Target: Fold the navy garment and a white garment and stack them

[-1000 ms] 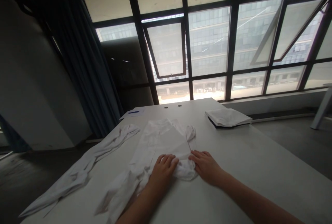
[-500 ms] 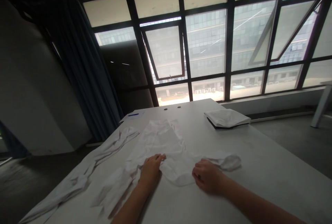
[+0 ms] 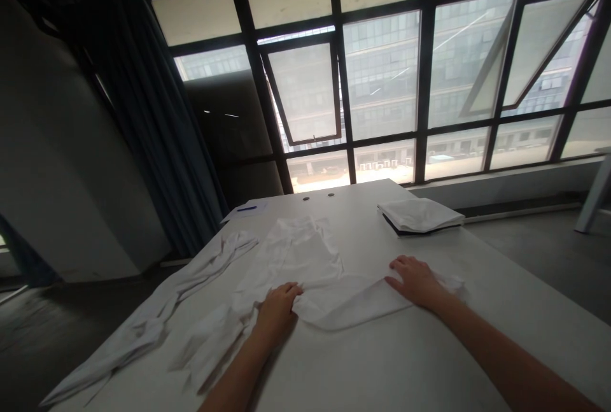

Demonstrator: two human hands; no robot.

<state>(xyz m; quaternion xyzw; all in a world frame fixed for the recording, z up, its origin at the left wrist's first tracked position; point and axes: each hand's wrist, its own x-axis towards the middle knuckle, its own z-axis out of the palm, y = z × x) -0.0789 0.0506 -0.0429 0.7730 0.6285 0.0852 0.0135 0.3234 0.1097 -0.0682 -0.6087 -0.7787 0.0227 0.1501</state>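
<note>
A white long-sleeved shirt (image 3: 310, 262) lies spread over the white table (image 3: 353, 370), its body stretching away from me. My left hand (image 3: 280, 305) is closed at the shirt's near edge, fingertips on the cloth. Across to the right, one sleeve (image 3: 358, 300) lies stretched out fairly flat. My right hand (image 3: 414, 279) rests on that sleeve, thumb and fingers apart, hiding part of it. Crumpled white cloth (image 3: 214, 339) lies to the left of my left forearm.
More white fabric (image 3: 191, 284) runs along the table's left edge. At the back right sits a folded white cloth (image 3: 420, 214) with a dark layer beneath it. A blue pen (image 3: 247, 209) lies on paper at the back left. A blue curtain (image 3: 176, 163) hangs beyond.
My right hand has moved right and away from me along the sleeve, and its fingers have opened. The sleeve, bunched before, now lies straighter. My left hand has stayed in place.
</note>
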